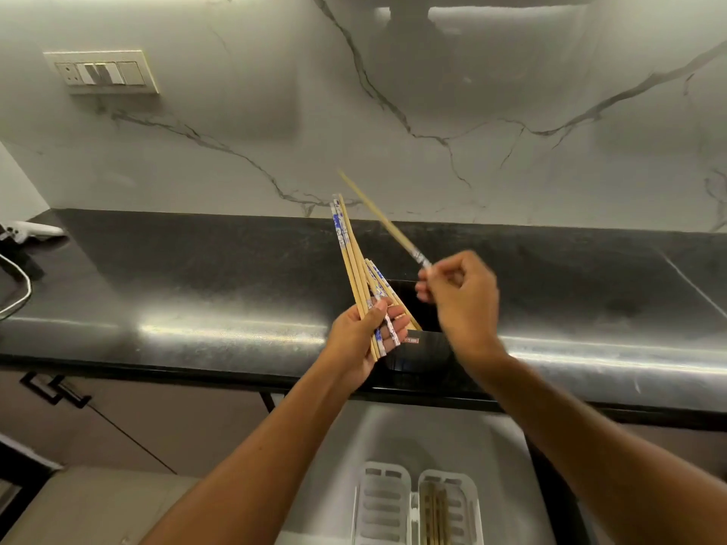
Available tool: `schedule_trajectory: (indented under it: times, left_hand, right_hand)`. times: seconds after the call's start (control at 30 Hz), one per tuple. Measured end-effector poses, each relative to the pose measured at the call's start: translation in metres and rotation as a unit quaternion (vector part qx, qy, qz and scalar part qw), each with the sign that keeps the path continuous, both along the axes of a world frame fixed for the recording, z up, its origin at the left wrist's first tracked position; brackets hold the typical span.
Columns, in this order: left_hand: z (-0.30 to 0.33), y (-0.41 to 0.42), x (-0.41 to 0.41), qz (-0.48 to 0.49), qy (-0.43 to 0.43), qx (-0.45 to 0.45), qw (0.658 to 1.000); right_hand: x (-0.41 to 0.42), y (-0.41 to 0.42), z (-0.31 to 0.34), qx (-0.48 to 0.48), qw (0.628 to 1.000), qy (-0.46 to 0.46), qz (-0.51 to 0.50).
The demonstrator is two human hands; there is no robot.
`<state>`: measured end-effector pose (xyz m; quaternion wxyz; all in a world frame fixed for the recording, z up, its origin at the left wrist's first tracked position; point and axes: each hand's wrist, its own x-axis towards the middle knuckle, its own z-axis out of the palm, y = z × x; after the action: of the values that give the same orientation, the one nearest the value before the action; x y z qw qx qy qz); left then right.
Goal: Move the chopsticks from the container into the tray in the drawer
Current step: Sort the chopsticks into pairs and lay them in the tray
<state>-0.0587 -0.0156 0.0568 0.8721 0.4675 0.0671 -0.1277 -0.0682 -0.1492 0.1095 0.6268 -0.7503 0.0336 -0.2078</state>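
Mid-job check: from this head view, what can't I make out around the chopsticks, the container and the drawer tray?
- Container: its inside is hidden by both hands; any chopsticks left can't be counted.
- Tray: cut off by the bottom edge; the chopsticks in tray are too dim to count.
- Right hand: motion-blurred, so its grip on the single chopstick is unclear.
- Left hand: its bundle overlaps, count uncertain.

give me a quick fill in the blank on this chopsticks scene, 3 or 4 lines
1. The left hand grips a ____ of chopsticks.
2. The right hand pinches a ____ chopstick, raised above the counter.
3. The black container stands on the ____ worktop.
4. In the open drawer, the white tray already holds chopsticks in its ____ slot.

Missing words: bundle; single; black; right
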Motion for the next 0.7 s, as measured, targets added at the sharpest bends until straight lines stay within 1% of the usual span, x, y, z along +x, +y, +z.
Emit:
schedule_trajectory:
  times: [0.07, 0.1, 0.23, 0.43, 0.5, 0.6, 0.7]
  left_hand:
    - [0.003, -0.003, 0.002, 0.003, -0.011, -0.010, 1.000]
    - [0.003, -0.003, 0.002, 0.006, -0.010, -0.006, 1.000]
    - [-0.005, -0.003, 0.001, 0.020, 0.003, 0.043, 0.999]
    - [-0.013, -0.002, -0.004, 0.016, 0.020, 0.045, 0.999]
    - [-0.016, -0.003, -0.006, 0.020, 0.021, 0.063, 0.998]
    - [-0.019, -0.004, -0.009, 0.037, 0.005, 0.097, 0.995]
    - [-0.025, -0.002, -0.014, 0.041, -0.014, 0.136, 0.990]
  right_hand:
    - [-0.009, 0.010, -0.029, -0.041, 0.999, 0.021, 0.001]
    - [-0.013, 0.015, -0.040, -0.058, 0.998, 0.018, 0.006]
    - [-0.022, 0.024, -0.061, -0.077, 0.996, -0.001, 0.035]
    - [-0.023, 0.021, -0.068, -0.102, 0.990, 0.035, 0.089]
    - [-0.021, 0.019, -0.070, -0.135, 0.984, 0.061, 0.101]
    - [-0.017, 0.014, -0.068, -0.213, 0.965, 0.104, 0.113]
    - [-0.008, 0.007, -0.051, -0.249, 0.962, 0.082, 0.082]
